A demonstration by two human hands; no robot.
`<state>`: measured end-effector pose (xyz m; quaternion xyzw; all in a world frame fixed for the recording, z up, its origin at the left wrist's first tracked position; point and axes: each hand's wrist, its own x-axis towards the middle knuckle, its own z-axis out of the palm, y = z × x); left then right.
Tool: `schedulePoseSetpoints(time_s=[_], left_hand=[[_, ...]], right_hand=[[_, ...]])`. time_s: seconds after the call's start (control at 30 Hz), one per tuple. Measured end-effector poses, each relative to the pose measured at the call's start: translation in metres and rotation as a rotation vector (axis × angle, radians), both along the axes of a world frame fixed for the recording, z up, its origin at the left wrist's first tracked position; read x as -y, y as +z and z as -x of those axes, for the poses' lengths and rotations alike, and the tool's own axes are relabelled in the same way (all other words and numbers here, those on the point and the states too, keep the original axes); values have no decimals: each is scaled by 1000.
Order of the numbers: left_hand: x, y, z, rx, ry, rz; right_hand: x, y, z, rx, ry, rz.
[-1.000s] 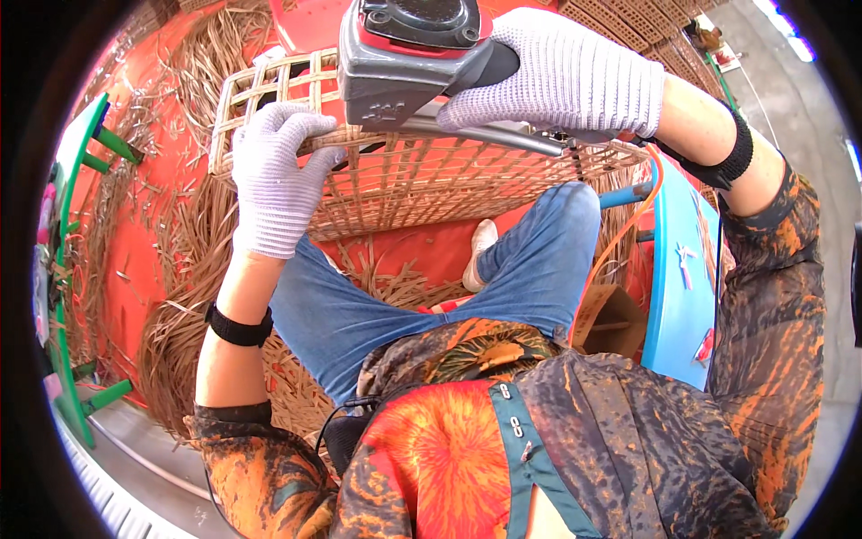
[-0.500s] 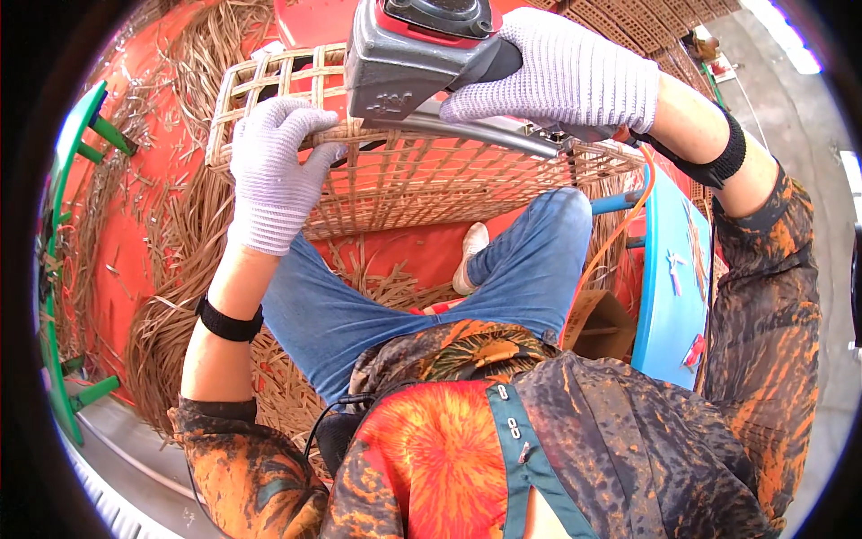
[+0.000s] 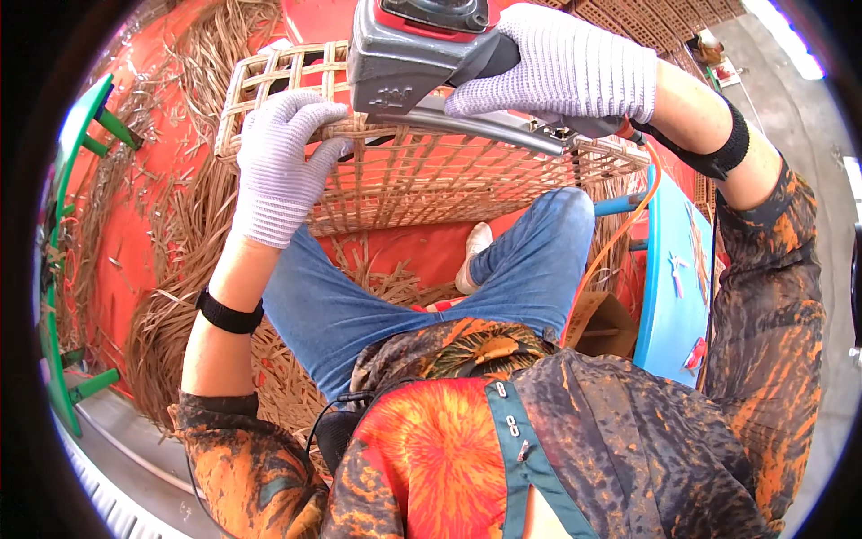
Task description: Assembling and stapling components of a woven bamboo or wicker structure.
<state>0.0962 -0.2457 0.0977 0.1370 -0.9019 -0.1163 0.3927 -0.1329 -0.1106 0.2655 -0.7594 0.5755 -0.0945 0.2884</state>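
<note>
Because the left hand (image 3: 285, 171) pinched the woven basket (image 3: 431, 184) before the legs (image 3: 530, 256), just beside the grey tool (image 3: 391, 76) gripped in the right hand (image 3: 570, 72), any slip risked striking the fingers (image 3: 314, 117).

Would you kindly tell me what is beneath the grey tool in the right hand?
Woven lattice shows past the edges of the grey tool, which the right hand grips. Whatever lies directly under the tool is covered and cannot be seen.
</note>
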Motion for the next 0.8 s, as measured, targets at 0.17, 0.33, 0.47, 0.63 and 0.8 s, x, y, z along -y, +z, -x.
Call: schedulePoseSetpoints(time_s=[0.17, 0.33, 0.47, 0.63, 0.8], left_hand=[[12, 8, -1, 85, 34, -18], [20, 12, 9, 133, 31, -75], [29, 13, 9, 169, 55, -84], [35, 18, 11, 160, 61, -45], [27, 15, 13, 223, 85, 145]], right_hand=[[-3, 40, -19, 57, -362, -374], [-53, 29, 7, 379, -651, -181], [-82, 18, 22, 417, -663, -177], [-97, -27, 18, 56, -563, 142], [-110, -80, 4, -270, -405, 424]])
